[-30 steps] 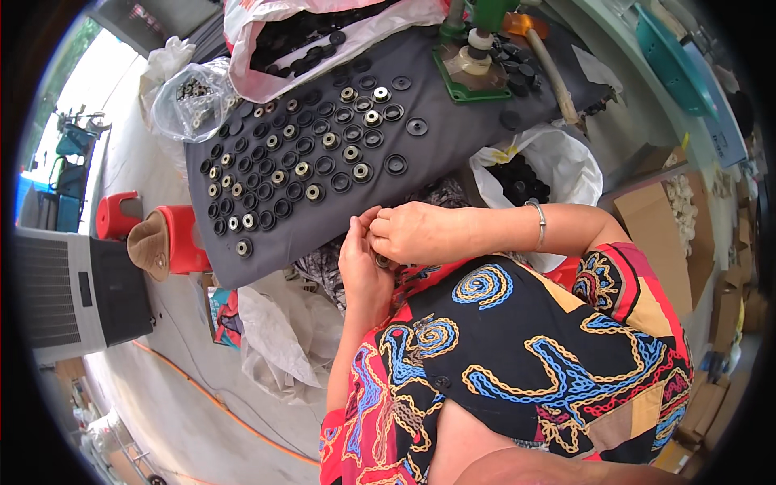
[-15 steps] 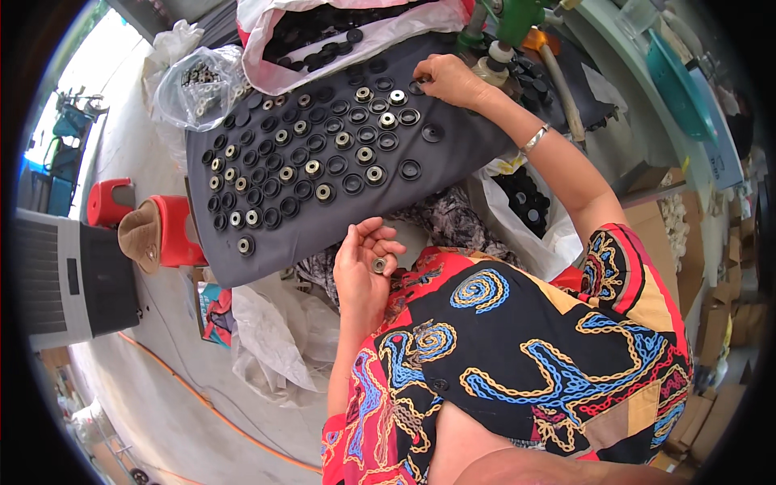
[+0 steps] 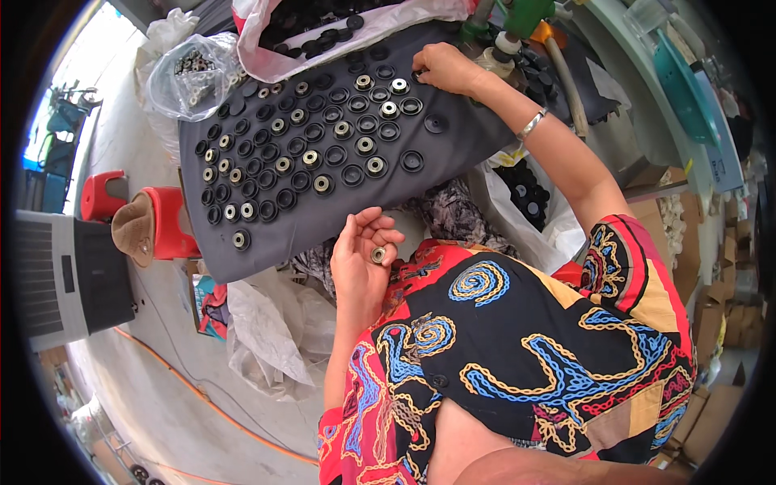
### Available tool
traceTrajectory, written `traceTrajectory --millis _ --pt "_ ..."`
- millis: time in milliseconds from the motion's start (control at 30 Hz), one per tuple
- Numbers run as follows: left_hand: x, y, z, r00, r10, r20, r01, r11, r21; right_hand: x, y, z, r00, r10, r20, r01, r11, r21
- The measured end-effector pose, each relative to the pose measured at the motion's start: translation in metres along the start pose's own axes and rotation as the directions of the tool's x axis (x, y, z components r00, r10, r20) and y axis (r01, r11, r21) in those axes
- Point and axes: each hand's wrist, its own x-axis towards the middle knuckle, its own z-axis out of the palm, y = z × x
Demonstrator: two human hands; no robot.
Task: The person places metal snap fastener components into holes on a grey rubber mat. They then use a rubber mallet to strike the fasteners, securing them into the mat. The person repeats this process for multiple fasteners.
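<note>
My left hand (image 3: pixel 361 260) is palm up near the table's front edge, its fingers curled around a small metal bearing-like ring (image 3: pixel 378 255). Out at the far right of the cloth, my right hand (image 3: pixel 449 68) has its fingertips pinched together and pointing down; a dark edge shows beneath them, but what they grip is mostly hidden. Many black round cups (image 3: pixel 352 175) lie in rows on the dark grey cloth (image 3: pixel 259 250). Some of them have a shiny metal ring (image 3: pixel 374 166) seated in the middle. A flatter black disc (image 3: pixel 436 123) sits near my right wrist.
Behind the rows, a white sack (image 3: pixel 252 44) holds more black cups. A clear plastic bag (image 3: pixel 174 97) of metal rings is at the far left. Beside my right hand stands a green machine (image 3: pixel 525 18). Another white bag (image 3: pixel 566 242) of black parts hangs below the table's right side.
My right hand has shifted slightly and its fingertips have closed in near the black cup there. My left hand keeps the metal ring. The whole view has tilted a little.
</note>
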Motion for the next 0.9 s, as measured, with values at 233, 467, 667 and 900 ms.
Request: traceTrajectory --millis 233,467,667,900 --pt "0.001 -0.008 -0.011 0.997 -0.055 -0.058 0.043 0.983 -0.179 -0.054 -0.065 0.001 0.847 -0.401 -0.349 0.347 0.914 -0.21" --pt "0.005 -0.013 -0.002 0.998 -0.008 -0.057 0.001 0.992 -0.124 -0.141 -0.163 0.037 0.689 -0.713 -0.132 0.725 0.678 0.119" --pt "0.006 -0.018 -0.008 0.999 -0.032 -0.012 0.031 0.993 -0.111 -0.152 -0.161 0.048 0.686 -0.724 -0.071 0.727 0.681 0.088" --pt "0.005 -0.011 -0.004 0.999 0.003 0.037 -0.001 0.998 -0.063 -0.134 -0.127 0.027 0.821 -0.512 -0.253 0.57 0.768 0.293"
